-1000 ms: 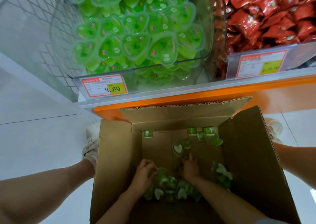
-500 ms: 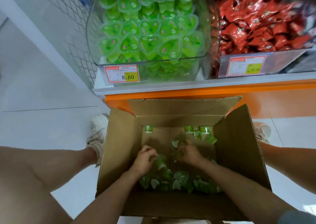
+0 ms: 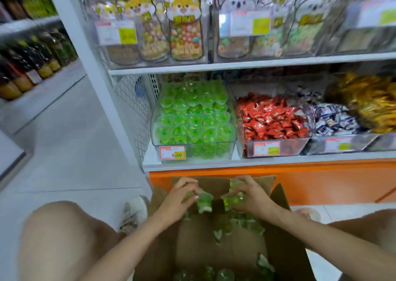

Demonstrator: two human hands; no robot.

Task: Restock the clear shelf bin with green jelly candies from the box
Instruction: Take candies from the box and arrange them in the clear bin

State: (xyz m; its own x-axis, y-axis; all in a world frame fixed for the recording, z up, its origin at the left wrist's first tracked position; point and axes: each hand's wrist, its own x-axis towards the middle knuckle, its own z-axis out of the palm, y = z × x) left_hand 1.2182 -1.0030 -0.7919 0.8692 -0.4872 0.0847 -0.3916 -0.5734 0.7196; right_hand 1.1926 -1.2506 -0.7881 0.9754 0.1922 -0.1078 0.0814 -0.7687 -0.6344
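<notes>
Over the one box [image 3: 287,250] our left hand [image 3: 177,197] and right hand [image 3: 248,195] each curl round a clutch of green jelly candies [image 3: 203,203] (too blurred to count), light, slick little cups we judge best cradled by their sides, with the one clear shelf bin [image 3: 214,150] ahead nearly full.

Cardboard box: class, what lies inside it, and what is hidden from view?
Inside the cardboard box lie loose green jelly candies on its bare floor. The left grip and right grip each hold a handful over it. The forearms hide part of the floor.
</notes>
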